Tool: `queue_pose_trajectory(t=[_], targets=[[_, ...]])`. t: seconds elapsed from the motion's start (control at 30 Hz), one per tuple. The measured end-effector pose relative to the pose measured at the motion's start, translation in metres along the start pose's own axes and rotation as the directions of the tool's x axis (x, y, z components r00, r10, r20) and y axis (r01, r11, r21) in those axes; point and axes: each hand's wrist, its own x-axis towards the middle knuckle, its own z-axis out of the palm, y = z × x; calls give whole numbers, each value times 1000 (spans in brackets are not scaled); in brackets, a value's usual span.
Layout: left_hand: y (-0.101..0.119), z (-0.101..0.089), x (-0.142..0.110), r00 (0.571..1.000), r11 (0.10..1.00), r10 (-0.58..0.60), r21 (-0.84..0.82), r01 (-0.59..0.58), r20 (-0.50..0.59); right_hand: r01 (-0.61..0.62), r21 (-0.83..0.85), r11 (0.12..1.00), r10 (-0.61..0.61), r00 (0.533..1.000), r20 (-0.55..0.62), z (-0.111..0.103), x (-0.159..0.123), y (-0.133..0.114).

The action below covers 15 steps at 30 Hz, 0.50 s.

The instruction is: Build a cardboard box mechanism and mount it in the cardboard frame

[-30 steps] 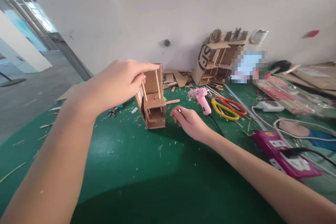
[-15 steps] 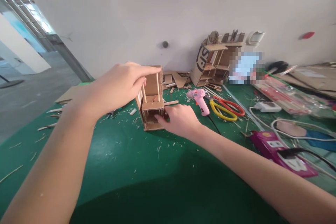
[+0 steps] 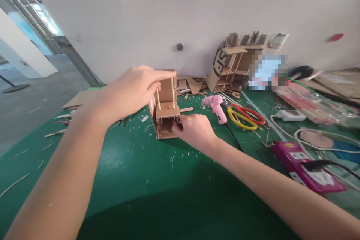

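A small cardboard shelf (image 3: 168, 112) with thin wooden sticks as posts stands upright on the green table. My left hand (image 3: 140, 86) holds it from above at the left, with the index finger stretched along its top and the thumb near a front stick. My right hand (image 3: 194, 127) is closed at the lower right edge of the shelf, its thumb at the opening of the bottom compartment. The other right fingertips are hidden behind that edge. A pink hot glue gun (image 3: 216, 107) lies just beyond my right hand.
Scissors with yellow and red handles (image 3: 243, 117) lie right of the glue gun. A purple power strip (image 3: 308, 167) with cables sits at the right. Near the wall stand a bigger cardboard shelf (image 3: 225, 65) and cardboard scraps (image 3: 194, 85). Wood shavings litter the green table (image 3: 135, 180).
My right hand has moved left from beside the shelf to its lower right edge, and its thumb has drawn back slightly since reaching in. My left hand has kept its hold on the shelf.
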Motion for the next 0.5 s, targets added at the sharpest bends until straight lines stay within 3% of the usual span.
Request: queue_pose_trajectory(t=[0.5], targets=[[-2,1,0,1000,1000,3,-3,-3,-18,71,79,994,-77,995,70,-3,-3,13]])
